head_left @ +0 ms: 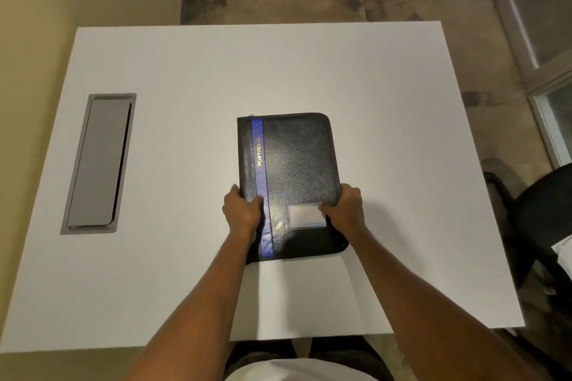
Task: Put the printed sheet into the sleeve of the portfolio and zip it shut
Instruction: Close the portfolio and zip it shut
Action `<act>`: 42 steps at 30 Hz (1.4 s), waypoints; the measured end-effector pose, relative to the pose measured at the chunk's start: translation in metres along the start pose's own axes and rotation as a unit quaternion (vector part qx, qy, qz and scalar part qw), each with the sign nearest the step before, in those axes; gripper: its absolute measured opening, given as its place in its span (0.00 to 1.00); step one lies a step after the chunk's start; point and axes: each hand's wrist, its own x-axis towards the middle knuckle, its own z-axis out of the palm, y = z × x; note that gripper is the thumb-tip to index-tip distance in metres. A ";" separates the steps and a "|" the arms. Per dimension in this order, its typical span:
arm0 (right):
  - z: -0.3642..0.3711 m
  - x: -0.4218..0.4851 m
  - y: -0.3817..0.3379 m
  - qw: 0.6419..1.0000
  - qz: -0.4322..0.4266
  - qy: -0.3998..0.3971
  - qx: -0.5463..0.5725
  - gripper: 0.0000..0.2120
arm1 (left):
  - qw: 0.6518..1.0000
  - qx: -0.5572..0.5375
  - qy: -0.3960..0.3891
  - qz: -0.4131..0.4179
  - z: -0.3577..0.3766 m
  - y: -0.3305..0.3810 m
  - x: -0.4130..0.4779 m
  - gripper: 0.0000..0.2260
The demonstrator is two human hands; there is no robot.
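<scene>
A black portfolio lies closed on the white table, with a blue stripe down its left side reading PORTFOLIO and a small clear card window near its lower right. My left hand grips its left edge, thumb on the blue stripe. My right hand holds its right edge, thumb by the card window. No printed sheet is visible outside the portfolio. The zip runs around the edge; I cannot tell whether it is fully shut.
A grey cable-hatch cover is set into the table at the left. A dark chair stands off the table's right side. A yellow wall runs along the left, and a glass door is at the far right.
</scene>
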 end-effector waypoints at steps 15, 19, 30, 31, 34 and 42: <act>0.033 0.027 -0.105 0.995 -0.057 0.028 0.075 0.27 | 0.990 -0.130 0.009 -0.056 -0.087 0.069 0.089 0.16; 0.054 0.053 -0.161 0.994 -0.083 0.029 0.064 0.29 | 0.990 -0.130 0.020 -0.044 -0.123 0.089 0.136 0.17; 0.114 0.131 -0.259 0.997 -0.079 0.018 0.020 0.30 | 0.987 -0.134 0.018 -0.088 -0.163 0.111 0.266 0.13; 0.120 0.135 -0.263 0.997 -0.077 0.017 0.016 0.30 | 0.988 -0.127 0.016 -0.092 -0.163 0.111 0.274 0.12; 0.135 0.143 -0.268 0.997 -0.070 0.017 0.010 0.30 | 0.987 -0.118 0.014 -0.110 -0.162 0.108 0.290 0.09; 0.141 0.137 -0.274 0.996 -0.083 0.025 -0.025 0.27 | 0.995 0.028 0.089 -0.034 -0.156 0.100 0.296 0.10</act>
